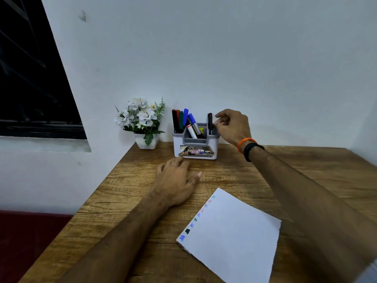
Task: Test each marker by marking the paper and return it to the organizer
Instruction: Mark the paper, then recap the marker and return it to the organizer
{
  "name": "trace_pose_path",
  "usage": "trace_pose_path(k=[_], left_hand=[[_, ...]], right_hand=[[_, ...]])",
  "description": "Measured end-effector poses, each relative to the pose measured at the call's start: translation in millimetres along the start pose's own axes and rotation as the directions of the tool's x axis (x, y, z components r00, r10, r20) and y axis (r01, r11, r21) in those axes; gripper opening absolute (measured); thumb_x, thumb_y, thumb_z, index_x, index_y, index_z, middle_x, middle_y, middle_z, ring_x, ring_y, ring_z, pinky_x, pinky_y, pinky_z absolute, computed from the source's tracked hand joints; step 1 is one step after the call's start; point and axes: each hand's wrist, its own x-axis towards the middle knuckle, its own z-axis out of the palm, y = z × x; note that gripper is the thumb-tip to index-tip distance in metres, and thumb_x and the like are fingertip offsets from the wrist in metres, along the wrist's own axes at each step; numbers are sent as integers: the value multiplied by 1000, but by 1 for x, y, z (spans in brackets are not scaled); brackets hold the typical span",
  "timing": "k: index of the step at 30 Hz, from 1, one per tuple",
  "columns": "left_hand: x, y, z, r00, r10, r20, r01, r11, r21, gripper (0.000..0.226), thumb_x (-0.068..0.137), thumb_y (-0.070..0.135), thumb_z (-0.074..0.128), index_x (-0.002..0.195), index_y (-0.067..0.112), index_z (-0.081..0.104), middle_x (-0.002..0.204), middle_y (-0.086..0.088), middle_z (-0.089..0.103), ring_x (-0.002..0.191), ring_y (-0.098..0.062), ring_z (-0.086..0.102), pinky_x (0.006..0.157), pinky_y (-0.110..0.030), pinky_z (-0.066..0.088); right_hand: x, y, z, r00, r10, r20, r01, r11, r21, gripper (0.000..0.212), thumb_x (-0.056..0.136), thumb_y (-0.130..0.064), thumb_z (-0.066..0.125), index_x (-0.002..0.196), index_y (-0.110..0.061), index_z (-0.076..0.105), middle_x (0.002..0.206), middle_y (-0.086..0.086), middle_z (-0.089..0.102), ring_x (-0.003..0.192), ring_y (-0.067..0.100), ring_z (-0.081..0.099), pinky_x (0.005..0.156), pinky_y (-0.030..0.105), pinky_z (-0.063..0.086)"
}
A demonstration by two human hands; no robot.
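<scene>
right hand [230, 125] has its fingers loosely curled at the black marker [210, 122] in the organizer [194, 149], grip unclear; left hand [177, 178] flat and open on the worktop [126, 201]; next, likely mark the paper [234, 231]

We see a brown wooden bench [265, 170] with rough, matt grain. On it lies a white sheet of matt paper [234, 231], one edge torn ragged. The grey-and-white plastic organizer [195, 148] looks smooth, with a glossy printed label [196, 151] on its front.
</scene>
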Motion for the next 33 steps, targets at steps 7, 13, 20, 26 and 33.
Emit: trace_pose_path(k=[7,13,20,26,33], left_hand=[[4,-3,10,1000,7,-4,-7,999,-32,61,94,64,31,142,27,40,152,3,35,141,-17,27,117,-46,15],[5,-3,11,1000,-5,-10,4,999,-39,61,93,64,33,141,27,41,151,3,36,140,-17,28,116,-45,16],[5,-4,11,1000,3,-30,-4,999,-41,61,92,64,35,139,26,43,148,3,38,139,-17,30,115,-44,17],[4,-4,10,1000,2,-30,-4,999,-53,60,92,64,37,138,26,44,147,3,40,138,-17,32,115,-44,19],[0,0,3,1000,-2,-2,2,998,-64,59,93,62,38,140,26,42,149,2,39,138,-17,32,115,-45,20]], right_hand=[[24,2,10,998,49,40,-47,998,-49,26,84,-26,72,108,-16,71,96,-1,73,94,17,67,89,35,56],[30,4,22,992,99,75,-94,993,-73,36,79,-28,78,111,-14,70,105,4,74,100,20,68,92,39,56],[29,-2,18,991,129,42,-131,990,49,33,73,-22,84,103,-15,72,89,-2,72,91,14,69,88,32,57],[21,-26,-7,997,80,-3,-78,973,218,30,73,-17,85,100,-13,74,90,0,74,80,7,67,76,15,53],[-2,-63,-62,997,45,-65,-10,886,463,22,74,-16,84,94,-15,74,87,1,75,85,14,72,74,27,58]])
